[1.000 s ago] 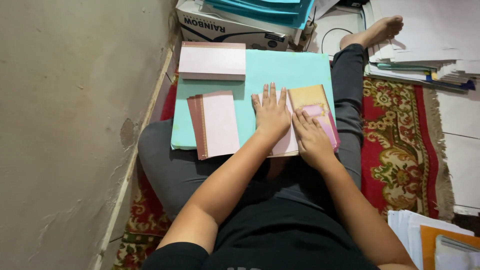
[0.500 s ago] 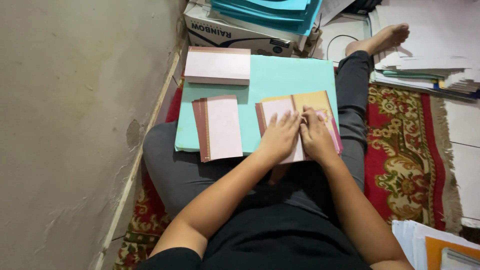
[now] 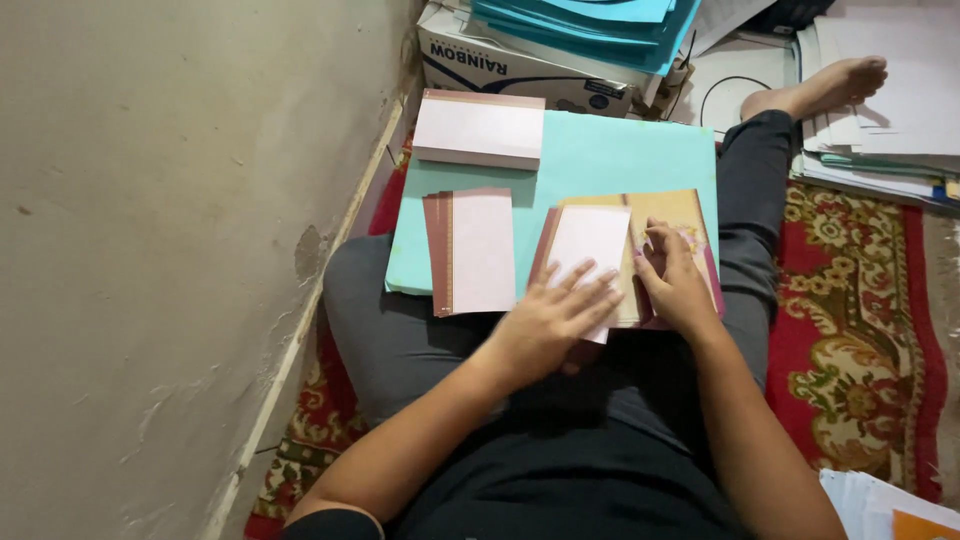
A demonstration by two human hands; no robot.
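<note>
**Hands on an open card**

On the turquoise board point(image 3: 600, 150), past a pink card pile point(image 3: 480, 250), the left hand point(image 3: 550, 320) presses flat, fingers spread, on the pale insert point(image 3: 590, 245). The right hand point(image 3: 680, 285), fingers curled, pinches the gold card point(image 3: 675, 210); its lower edge is hidden.

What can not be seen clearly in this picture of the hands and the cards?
- Head view: the lower part of the pink card lies under the left hand.
- Head view: the right hand covers part of the yellow patterned card; its print is too small.
- Head view: paper stacks are cut off by the right edge.
</note>
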